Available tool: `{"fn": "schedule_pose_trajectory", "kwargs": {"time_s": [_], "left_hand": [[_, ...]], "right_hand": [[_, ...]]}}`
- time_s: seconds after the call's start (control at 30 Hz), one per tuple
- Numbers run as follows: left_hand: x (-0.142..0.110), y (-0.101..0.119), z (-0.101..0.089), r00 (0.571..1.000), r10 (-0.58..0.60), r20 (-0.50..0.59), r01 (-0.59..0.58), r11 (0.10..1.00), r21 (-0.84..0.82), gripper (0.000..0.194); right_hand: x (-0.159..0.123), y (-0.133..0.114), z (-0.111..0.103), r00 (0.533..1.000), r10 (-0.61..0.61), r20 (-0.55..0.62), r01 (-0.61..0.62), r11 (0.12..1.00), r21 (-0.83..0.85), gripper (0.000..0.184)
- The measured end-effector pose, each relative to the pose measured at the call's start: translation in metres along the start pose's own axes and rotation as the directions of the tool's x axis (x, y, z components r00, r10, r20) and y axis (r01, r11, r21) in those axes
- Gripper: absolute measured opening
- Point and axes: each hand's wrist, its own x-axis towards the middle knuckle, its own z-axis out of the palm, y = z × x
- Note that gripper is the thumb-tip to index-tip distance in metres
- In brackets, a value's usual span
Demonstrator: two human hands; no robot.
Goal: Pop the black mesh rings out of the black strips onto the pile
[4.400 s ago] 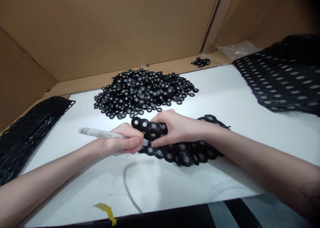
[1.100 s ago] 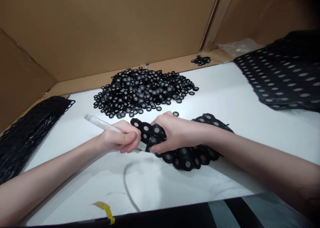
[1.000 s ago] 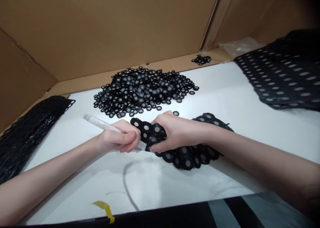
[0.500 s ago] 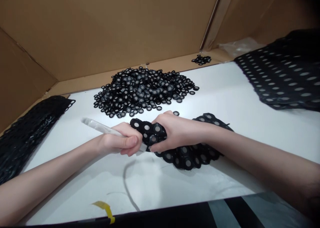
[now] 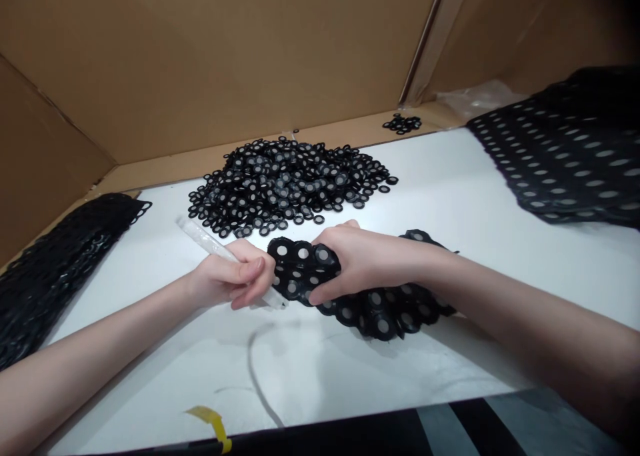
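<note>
My left hand [image 5: 239, 279] is closed around a whitish pen-like tool [image 5: 203, 236]. The tool slants down to the right, and its lower tip pokes out below the fingers near a black dotted sheet [image 5: 383, 316]. That sheet is rubbery-looking, bunched up, with a scalloped edge and pale round spots. Over its middle lies my right hand [image 5: 355, 263], gripping it between thumb and fingers; part of the sheet is hidden under the palm and forearm. The sheet's left end sticks out toward my left knuckles, and I cannot tell whether they touch.
A heap of small black rings with pale centres [image 5: 285, 186] lies behind my hands. A smaller ring pile [image 5: 401, 123] sits on the cardboard ledge. Black perforated sheets lie at the left [image 5: 65, 263] and right [image 5: 575, 156]. Yellow tape [image 5: 213, 419] sticks to the front edge.
My left hand and the pen-like tool have shifted slightly left, away from the sheet, uncovering the tool's tip. My right hand and the sheet have moved a little to the right.
</note>
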Motion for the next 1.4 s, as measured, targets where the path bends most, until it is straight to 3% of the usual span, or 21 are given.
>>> {"fn": "schedule_pose_trajectory", "kwargs": {"time_s": [0.17, 0.27, 0.33, 0.47, 0.53, 1.03, 1.13, 1.23, 1.4], "left_hand": [[-0.002, 0.000, -0.001, 0.998, -0.007, -0.067, 0.004, 0.999, -0.035, 0.049], [-0.001, 0.000, -0.001, 0.997, 0.014, -0.072, -0.015, 1.000, -0.015, 0.050], [0.002, 0.000, -0.002, 0.989, 0.051, -0.137, -0.054, 0.998, -0.013, 0.050], [0.006, -0.001, -0.006, 0.908, 0.217, -0.358, -0.218, 0.975, 0.038, 0.045], [0.008, -0.003, -0.008, 0.881, 0.269, -0.389, -0.258, 0.963, 0.083, 0.043], [0.008, -0.006, -0.008, 0.896, 0.362, -0.258, -0.247, 0.887, 0.389, 0.045], [0.008, -0.001, -0.006, 0.913, 0.353, -0.203, -0.194, 0.815, 0.546, 0.047], [0.007, 0.005, -0.005, 0.936, 0.345, -0.075, -0.200, 0.693, 0.693, 0.045], [0.008, 0.011, -0.007, 0.949, 0.309, 0.055, -0.245, 0.617, 0.748, 0.041]], "right_hand": [[0.006, 0.011, 0.004, 0.981, -0.075, -0.178, 0.077, 0.997, 0.009, 0.043], [0.013, 0.014, 0.010, 0.958, -0.105, -0.266, 0.110, 0.994, 0.004, 0.029], [0.017, 0.013, 0.013, 0.950, -0.115, -0.291, 0.121, 0.993, 0.002, 0.027], [0.017, 0.011, 0.015, 0.937, -0.112, -0.329, 0.112, 0.994, -0.020, 0.018], [0.017, 0.010, 0.015, 0.938, -0.108, -0.330, 0.106, 0.994, -0.025, 0.015], [0.023, 0.013, 0.018, 0.918, -0.173, -0.356, 0.197, 0.980, 0.033, 0.014], [0.026, 0.013, 0.019, 0.906, -0.187, -0.381, 0.203, 0.979, 0.003, 0.013], [0.027, 0.013, 0.022, 0.891, -0.210, -0.404, 0.210, 0.977, -0.044, 0.013], [0.028, 0.012, 0.026, 0.871, -0.236, -0.431, 0.204, 0.972, -0.120, 0.012]]}}
